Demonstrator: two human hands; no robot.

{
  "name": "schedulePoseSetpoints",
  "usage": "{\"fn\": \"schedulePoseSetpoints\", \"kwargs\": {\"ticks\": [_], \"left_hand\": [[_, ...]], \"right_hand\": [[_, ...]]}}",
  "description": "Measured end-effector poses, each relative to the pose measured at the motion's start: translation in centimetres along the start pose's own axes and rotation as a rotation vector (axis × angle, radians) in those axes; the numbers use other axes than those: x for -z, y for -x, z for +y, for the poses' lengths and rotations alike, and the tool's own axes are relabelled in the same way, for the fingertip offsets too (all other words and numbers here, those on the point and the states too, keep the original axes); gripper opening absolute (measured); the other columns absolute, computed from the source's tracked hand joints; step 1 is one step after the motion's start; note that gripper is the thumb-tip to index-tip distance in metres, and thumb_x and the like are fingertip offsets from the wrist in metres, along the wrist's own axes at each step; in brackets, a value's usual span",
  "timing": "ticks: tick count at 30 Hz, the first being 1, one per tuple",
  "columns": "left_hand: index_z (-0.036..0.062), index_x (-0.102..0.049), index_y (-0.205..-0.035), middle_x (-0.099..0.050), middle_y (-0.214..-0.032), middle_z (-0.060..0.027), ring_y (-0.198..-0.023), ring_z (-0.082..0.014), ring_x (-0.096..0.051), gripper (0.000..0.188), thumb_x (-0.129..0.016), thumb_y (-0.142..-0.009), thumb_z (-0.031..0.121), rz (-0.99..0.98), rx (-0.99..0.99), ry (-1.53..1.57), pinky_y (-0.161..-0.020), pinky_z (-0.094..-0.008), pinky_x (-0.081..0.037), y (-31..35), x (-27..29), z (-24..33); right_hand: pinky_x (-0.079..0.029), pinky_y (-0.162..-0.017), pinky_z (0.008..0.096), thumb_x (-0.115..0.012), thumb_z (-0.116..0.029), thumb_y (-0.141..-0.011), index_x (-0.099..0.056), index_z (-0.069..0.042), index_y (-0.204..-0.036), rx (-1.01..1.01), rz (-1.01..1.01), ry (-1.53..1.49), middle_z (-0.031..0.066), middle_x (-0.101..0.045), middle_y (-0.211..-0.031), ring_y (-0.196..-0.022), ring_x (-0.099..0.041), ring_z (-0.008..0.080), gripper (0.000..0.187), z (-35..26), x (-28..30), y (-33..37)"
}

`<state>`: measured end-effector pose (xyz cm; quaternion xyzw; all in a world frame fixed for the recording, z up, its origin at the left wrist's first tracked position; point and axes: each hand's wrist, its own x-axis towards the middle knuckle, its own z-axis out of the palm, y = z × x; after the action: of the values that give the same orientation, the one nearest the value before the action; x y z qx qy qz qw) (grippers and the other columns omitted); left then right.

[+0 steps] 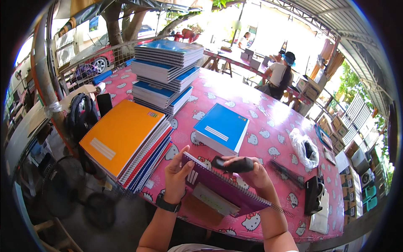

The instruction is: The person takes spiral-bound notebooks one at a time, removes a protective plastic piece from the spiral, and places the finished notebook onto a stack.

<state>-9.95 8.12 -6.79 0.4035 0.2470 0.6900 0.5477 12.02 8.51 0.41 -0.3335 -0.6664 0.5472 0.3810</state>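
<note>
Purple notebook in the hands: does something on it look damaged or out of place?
Yes. The purple notebook has its spiral wire sticking out past the lower right corner, beyond the cover edge. The rest looks intact.

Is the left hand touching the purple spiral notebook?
Touching. The head view shows the left hand gripping the left edge of the purple spiral notebook, with its fingers curled over the cover.

Both forearms up from the lower edge, hands close together at the table's near edge.
Left hand [177, 173]: watch on wrist, fingers curled, thumb raised, gripping. Right hand [251, 171]: palm down, fingers closed in a grip, wrist bent inward.
</note>
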Motion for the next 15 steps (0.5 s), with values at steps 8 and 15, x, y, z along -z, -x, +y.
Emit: {"fn": "schedulePoseSetpoints", "kwargs": {"ticks": [8,15], "left_hand": [[0.0012,-0.046,-0.129,-0.056,-0.097,0.002,-0.084,-0.0042,-0.05,0.048,-0.061,-0.084,0.002,0.036,-0.038,0.067,-0.076,-0.0184,-0.041,-0.4,-0.9,-0.2],[0.0003,-0.051,-0.125,-0.051,-0.099,0.0025,-0.087,-0.0042,-0.047,0.041,-0.06,-0.085,0.003,0.057,-0.025,0.077,-0.076,-0.0177,-0.038,-0.1,-0.3,-1.3]], "right_hand": [[-0.045,-0.081,0.0284,-0.057,-0.036,-0.086,-0.058,0.004,-0.112,-0.074,-0.004,0.064,0.0103,-0.061,-0.105,-0.091,-0.056,0.0155,0.048,0.1,-0.5,-1.5],[-0.049,-0.07,0.0293,-0.052,-0.041,-0.088,-0.059,0.005,-0.11,0.163,-0.178,-0.26,0.0118,-0.058,-0.107,-0.082,-0.057,0.0154,0.052,0.8,-0.5,-2.8]]}}
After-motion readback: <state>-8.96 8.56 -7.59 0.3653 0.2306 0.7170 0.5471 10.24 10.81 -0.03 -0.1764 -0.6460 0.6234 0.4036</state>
